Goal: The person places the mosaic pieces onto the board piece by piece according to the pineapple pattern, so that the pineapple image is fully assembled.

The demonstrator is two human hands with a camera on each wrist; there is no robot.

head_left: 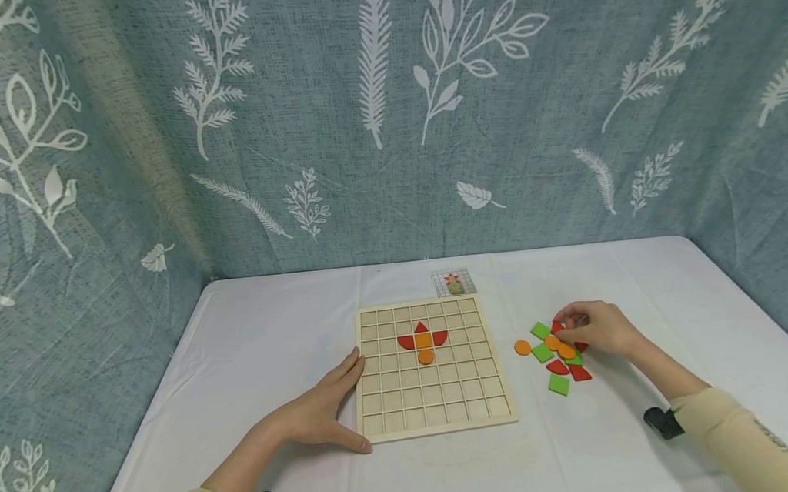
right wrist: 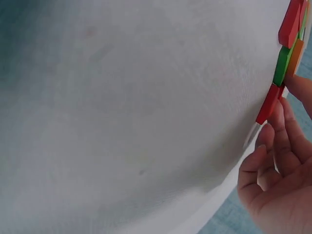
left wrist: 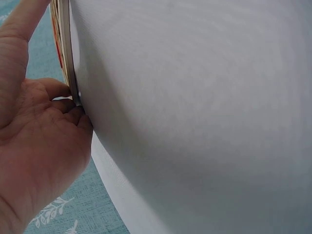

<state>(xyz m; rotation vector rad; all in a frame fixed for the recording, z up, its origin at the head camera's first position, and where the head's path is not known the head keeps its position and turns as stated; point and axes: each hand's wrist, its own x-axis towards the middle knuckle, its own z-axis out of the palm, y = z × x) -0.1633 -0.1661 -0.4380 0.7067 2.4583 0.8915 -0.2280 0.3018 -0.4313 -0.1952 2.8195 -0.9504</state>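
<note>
A wooden grid board (head_left: 434, 397) lies on the table. On it are a red triangle (head_left: 420, 327), an orange square (head_left: 423, 340), an orange disc (head_left: 427, 357) and red quarter-circle pieces (head_left: 405, 342) at either side of the square. My left hand (head_left: 323, 410) rests against the board's left edge, its fingers spread and thumb by the near corner. Over a loose pile to the right, my right hand (head_left: 598, 328) pinches a red piece (head_left: 558, 326) between thumb and fingers. The fingers partly hide that piece, so its shape is unclear.
Green squares (head_left: 558, 384), orange discs (head_left: 523, 348) and red quarter-circle pieces (head_left: 580, 373) lie loosely right of the board, some overlapping. A small pattern card (head_left: 454, 282) lies behind the board. A leaf-patterned curtain (head_left: 329, 127) surrounds the white-covered table (head_left: 267, 310).
</note>
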